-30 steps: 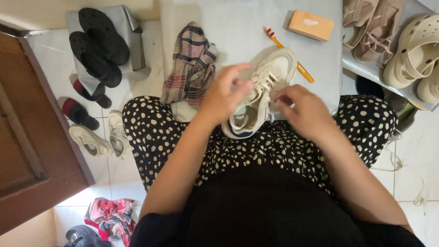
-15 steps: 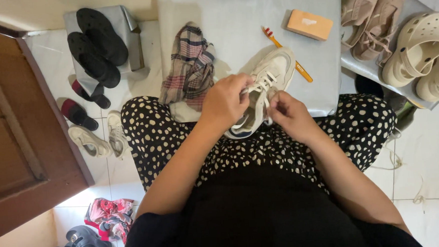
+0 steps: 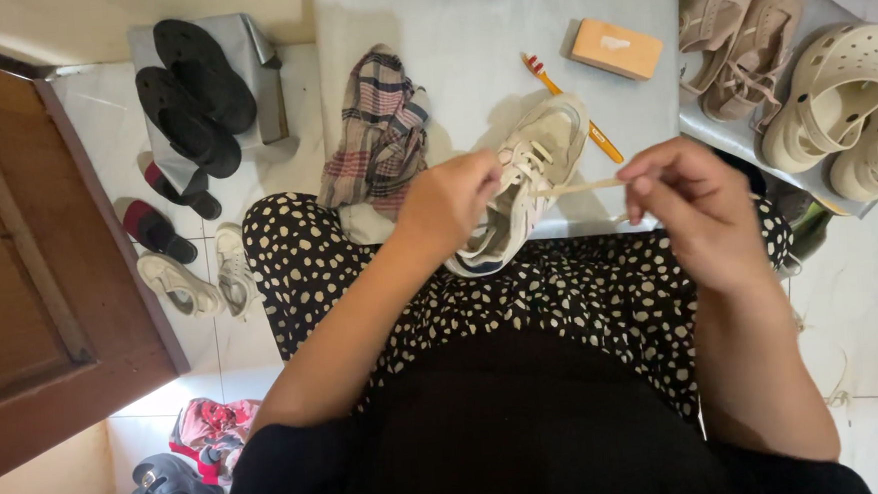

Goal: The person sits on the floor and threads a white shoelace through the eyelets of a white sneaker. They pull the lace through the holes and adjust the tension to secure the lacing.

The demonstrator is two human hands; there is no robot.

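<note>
A beige sneaker (image 3: 526,187) is laid at frame centre on the worktop (image 3: 468,35) edge, long axis diagonal, toe pointed upper right, heel toward the lap. It is steadied by the left hand (image 3: 449,204), grip closed on its lacing area. A lace (image 3: 581,185) is pinched in the right hand (image 3: 692,204) and stretched rightward.

Home entryway, tiled floor (image 3: 869,335), wooden door (image 3: 21,289), scattered shoes (image 3: 832,106)
</note>
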